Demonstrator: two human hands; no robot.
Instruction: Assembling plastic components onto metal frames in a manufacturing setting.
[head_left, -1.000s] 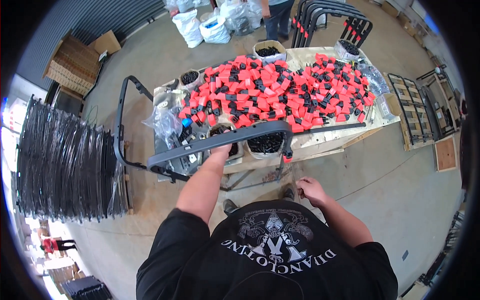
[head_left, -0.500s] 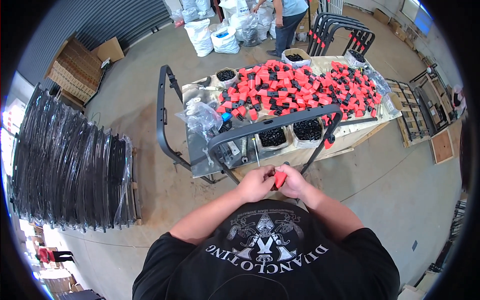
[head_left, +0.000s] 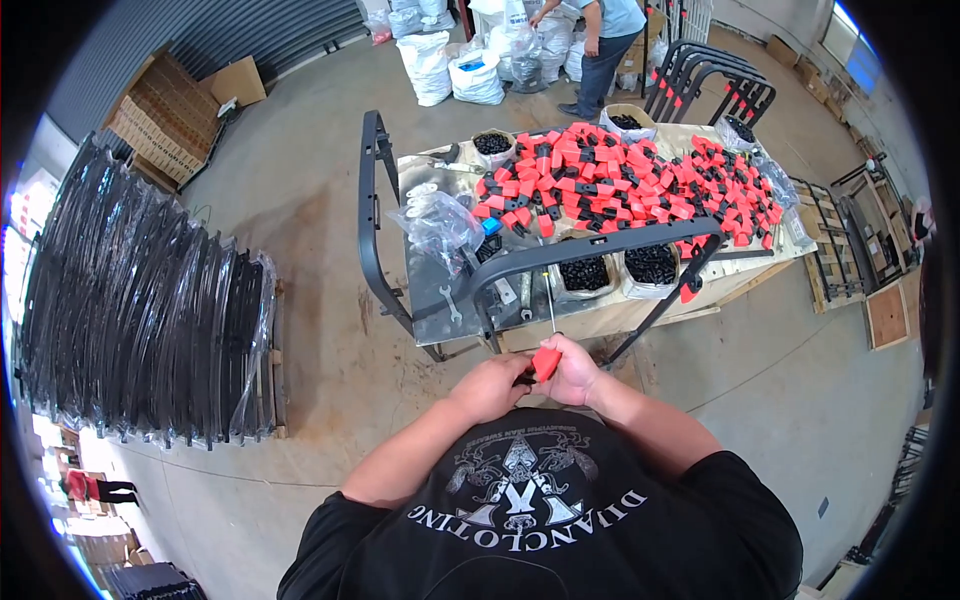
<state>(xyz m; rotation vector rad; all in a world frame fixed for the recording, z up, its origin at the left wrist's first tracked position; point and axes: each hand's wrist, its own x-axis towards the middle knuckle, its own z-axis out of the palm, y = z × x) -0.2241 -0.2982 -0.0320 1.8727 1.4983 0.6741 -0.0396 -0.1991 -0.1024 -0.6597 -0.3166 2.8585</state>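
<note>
In front of my chest, just short of the table's near edge, both hands meet at a red plastic piece. My right hand is closed on it, with the thumb along its upper side. My left hand is closed at its other side, its fingertips around a small dark part that is mostly hidden. Right beyond the hands stands a black tubular frame, its crossbar spanning the table's near side. A thin screwdriver lies at the near edge, pointing toward my hands.
A heap of red and black plastic pieces covers much of the table. Bins of small black parts and a wrench lie on it. Wrapped black frames stand left. A person stands beyond the table.
The whole view has shifted, so the table sits farther right. The red piece has turned and tilted between my hands, and my left fingers have moved down along its side.
</note>
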